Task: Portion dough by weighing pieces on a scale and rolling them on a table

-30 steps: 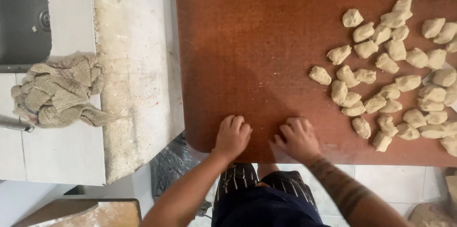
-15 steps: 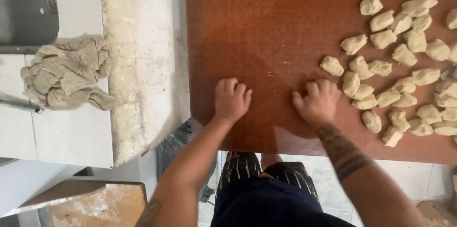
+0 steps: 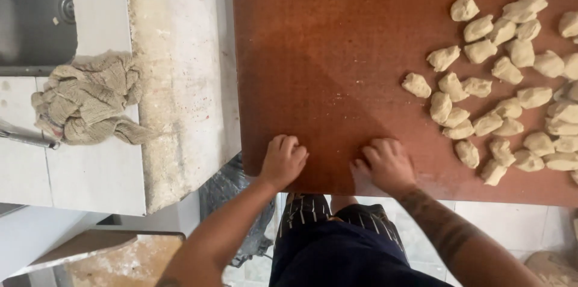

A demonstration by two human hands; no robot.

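Your left hand (image 3: 283, 160) and right hand (image 3: 385, 163) press curled, empty, on the table (image 3: 325, 58); dough pieces (image 3: 500, 88) lie right of them.

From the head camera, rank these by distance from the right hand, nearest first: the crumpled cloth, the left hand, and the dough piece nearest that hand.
From the right hand:
1. Dough piece, on the board just to its right.
2. Left hand, on the board's near edge, slightly farther off on the other side.
3. Crumpled cloth, far left on the white counter.

There's a crumpled beige rag (image 3: 90, 99) sitting left of the flour-dusted counter slab (image 3: 174, 82). A dark metal sink (image 3: 36, 13) sits just above the rag.
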